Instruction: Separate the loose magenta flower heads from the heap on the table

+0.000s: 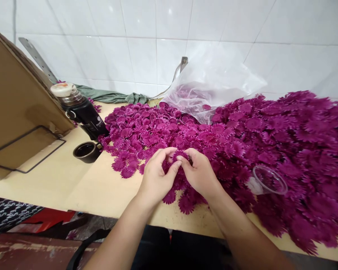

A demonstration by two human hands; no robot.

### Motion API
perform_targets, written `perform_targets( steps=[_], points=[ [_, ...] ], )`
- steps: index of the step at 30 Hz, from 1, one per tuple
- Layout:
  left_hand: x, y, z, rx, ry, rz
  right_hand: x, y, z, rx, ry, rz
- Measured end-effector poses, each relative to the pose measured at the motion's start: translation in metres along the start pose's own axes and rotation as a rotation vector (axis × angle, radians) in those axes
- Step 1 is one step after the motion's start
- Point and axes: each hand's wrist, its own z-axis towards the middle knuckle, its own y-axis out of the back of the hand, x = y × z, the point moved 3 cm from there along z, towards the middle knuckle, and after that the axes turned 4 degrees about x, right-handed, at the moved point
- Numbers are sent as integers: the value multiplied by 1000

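Head view: the left hand (157,173) and right hand (199,173) pinch one purple flower (181,154) between them.
Thumbs and fingertips close on it from both sides, probably because so small and soft a thing needs steadying. It sits over the near side of a flower heap (250,129), spread along the tabletop (98,187), seemingly for easy reach. The bottle (88,119) and dark cup (86,151) stand at the heap's left end, likely leaving the middle free for handling.

A black flask (87,119) is standing near a dark cup (88,159), while a green cloth (105,94) is lying along the tiled wall (141,22).
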Motion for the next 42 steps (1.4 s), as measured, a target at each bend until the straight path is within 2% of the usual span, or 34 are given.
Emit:
perform_targets(
  steps=[4, 9, 14, 18, 21, 24, 27, 29, 31, 33, 35, 39, 42],
  points=[
    [1, -4, 4, 48, 147, -218, 4, 4, -1, -34, 30, -116],
    [-1, -9, 4, 64, 155, -242, 2, 3, 2, -64, -6, -85],
    [-2, -14, 5, 27, 104, -243, -2, 2, 6, -44, 18, 92],
    [-6, -10, 12, 6, -22, -229, 1, 3, 4, 22, 113, 244],
    [-8, -5, 17, -36, -44, -243, 4, 3, -1, 83, 135, 295],
    [-8, -6, 17, -87, 36, -360, 8, 3, -4, 140, 159, 342],
    [-5, -12, 16, -113, 155, -579, 11, 2, -6, 145, 174, 374],
    [-1, -15, 18, -121, 224, -688, 10, 3, -10, 127, 146, 363],
    [8, -11, 25, -181, 318, -739, 9, 3, -16, 140, 107, 333],
    [19, 1, 33, -327, 409, -730, 7, 3, -23, 176, 77, 288],
    [26, 14, 39, -424, 371, -621, 3, 5, -28, 190, 52, 246],
    [21, 17, 37, -188, 212, -244, -7, 9, -26, 95, -3, 191],
    [5, 11, 23, -127, 80, -9, -10, 9, -20, 51, -21, 148]
  ],
)
